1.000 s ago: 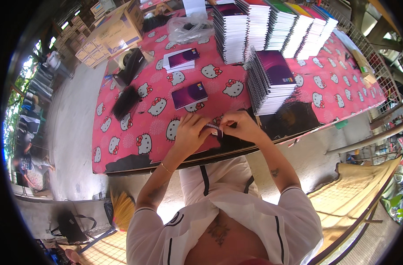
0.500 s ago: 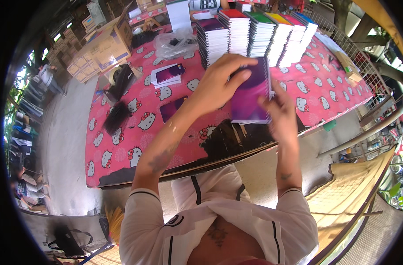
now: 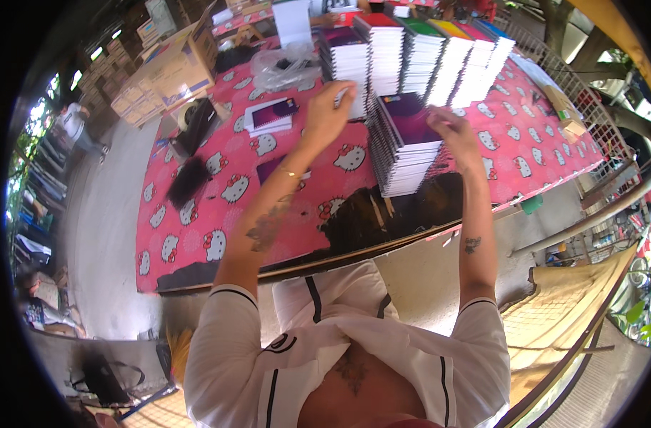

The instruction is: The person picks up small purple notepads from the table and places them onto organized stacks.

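Observation:
A stack of purple-covered spiral notebooks (image 3: pixel 405 153) stands on the table close to me, its edges slightly uneven. My right hand (image 3: pixel 455 137) is at the right edge of its top notebook, fingers partly bent and apart; whether they touch the cover is hard to tell. To the left of this stack my left hand (image 3: pixel 330 118) hovers empty, fingers loosely curved with a gap at the thumb. It overlaps the front of another purple notebook stack (image 3: pixel 345 63) behind. A purple notebook on white sheets (image 3: pixel 272 116) lies to the left, and another purple cover (image 3: pixel 270 168) is partly hidden by my left forearm.
Tall notebook stacks in red (image 3: pixel 384 57), green (image 3: pixel 420 60), yellow, pink and blue line the back. A clear plastic bag (image 3: pixel 286 68), a tape dispenser (image 3: pixel 193 127), a black bristly bundle (image 3: pixel 188 181) and a cardboard box (image 3: pixel 170 71) are leftward. The pink tablecloth (image 3: pixel 218 214) is torn in front.
The purple notebook that was tilted up between my hands now rests level atop the near stack. My left hand has come off it and moved left; my right hand has loosened at its edge.

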Demonstrator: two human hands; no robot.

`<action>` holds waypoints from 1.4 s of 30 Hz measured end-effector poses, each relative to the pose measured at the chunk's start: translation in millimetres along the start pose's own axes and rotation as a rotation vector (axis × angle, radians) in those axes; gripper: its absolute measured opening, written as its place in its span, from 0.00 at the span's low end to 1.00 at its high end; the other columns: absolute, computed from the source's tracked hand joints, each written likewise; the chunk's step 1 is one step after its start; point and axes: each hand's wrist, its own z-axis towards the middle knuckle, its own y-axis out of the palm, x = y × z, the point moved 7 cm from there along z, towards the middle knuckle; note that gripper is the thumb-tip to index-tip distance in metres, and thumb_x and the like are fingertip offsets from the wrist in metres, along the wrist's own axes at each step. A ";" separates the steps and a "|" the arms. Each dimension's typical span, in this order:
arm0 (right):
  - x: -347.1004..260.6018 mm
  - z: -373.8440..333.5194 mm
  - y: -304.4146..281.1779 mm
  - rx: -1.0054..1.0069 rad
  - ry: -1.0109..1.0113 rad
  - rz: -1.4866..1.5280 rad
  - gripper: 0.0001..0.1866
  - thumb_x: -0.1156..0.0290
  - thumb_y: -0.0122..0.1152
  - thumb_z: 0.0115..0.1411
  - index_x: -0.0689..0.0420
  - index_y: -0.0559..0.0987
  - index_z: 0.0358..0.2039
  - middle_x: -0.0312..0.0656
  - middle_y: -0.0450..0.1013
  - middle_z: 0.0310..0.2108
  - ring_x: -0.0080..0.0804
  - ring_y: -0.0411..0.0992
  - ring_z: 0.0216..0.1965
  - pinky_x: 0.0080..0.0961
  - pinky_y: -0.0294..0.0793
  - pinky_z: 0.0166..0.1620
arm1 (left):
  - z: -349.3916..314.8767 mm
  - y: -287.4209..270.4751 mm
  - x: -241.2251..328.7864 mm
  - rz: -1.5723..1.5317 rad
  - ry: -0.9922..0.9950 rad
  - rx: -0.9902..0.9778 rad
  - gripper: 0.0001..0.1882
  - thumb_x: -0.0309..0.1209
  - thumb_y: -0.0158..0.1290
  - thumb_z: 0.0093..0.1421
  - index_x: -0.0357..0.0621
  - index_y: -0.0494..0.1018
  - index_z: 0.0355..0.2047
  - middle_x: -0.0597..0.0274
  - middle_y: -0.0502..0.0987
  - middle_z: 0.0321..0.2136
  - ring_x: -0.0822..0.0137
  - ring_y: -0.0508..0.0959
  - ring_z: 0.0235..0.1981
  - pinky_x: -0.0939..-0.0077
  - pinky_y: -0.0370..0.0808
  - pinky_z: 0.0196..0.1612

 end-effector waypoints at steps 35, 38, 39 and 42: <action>37.7 -127.8 241.9 -0.337 -0.071 0.490 0.21 0.85 0.65 0.57 0.60 0.75 0.51 0.38 0.78 0.38 0.18 0.74 0.38 0.16 0.75 0.40 | -244.3 -120.6 -3.3 0.024 -0.418 0.228 0.27 0.31 0.59 0.64 0.43 0.67 0.63 0.45 0.71 0.56 0.50 0.73 0.58 0.62 0.70 0.58; 38.2 -126.3 245.6 -0.350 -0.039 0.469 0.17 0.83 0.65 0.58 0.61 0.76 0.49 0.36 0.77 0.35 0.17 0.73 0.37 0.15 0.74 0.38 | -255.2 -106.7 -21.0 0.004 -0.544 0.139 0.29 0.30 0.54 0.67 0.38 0.60 0.66 0.47 0.76 0.45 0.55 0.76 0.52 0.66 0.74 0.51; 42.8 -123.0 241.6 -0.355 -0.010 0.438 0.16 0.83 0.64 0.58 0.61 0.77 0.48 0.36 0.77 0.36 0.17 0.73 0.36 0.15 0.73 0.38 | -246.8 -114.0 -25.9 0.015 -0.660 0.012 0.27 0.28 0.53 0.67 0.39 0.63 0.65 0.50 0.77 0.41 0.57 0.77 0.48 0.65 0.75 0.49; 47.2 -123.1 240.9 -0.420 0.046 0.406 0.13 0.82 0.64 0.59 0.61 0.78 0.45 0.34 0.76 0.36 0.16 0.72 0.36 0.16 0.73 0.38 | -224.9 -203.4 -89.4 0.666 -0.438 -0.004 0.20 0.26 0.55 0.61 0.35 0.73 0.54 0.43 0.77 0.36 0.48 0.77 0.45 0.56 0.75 0.45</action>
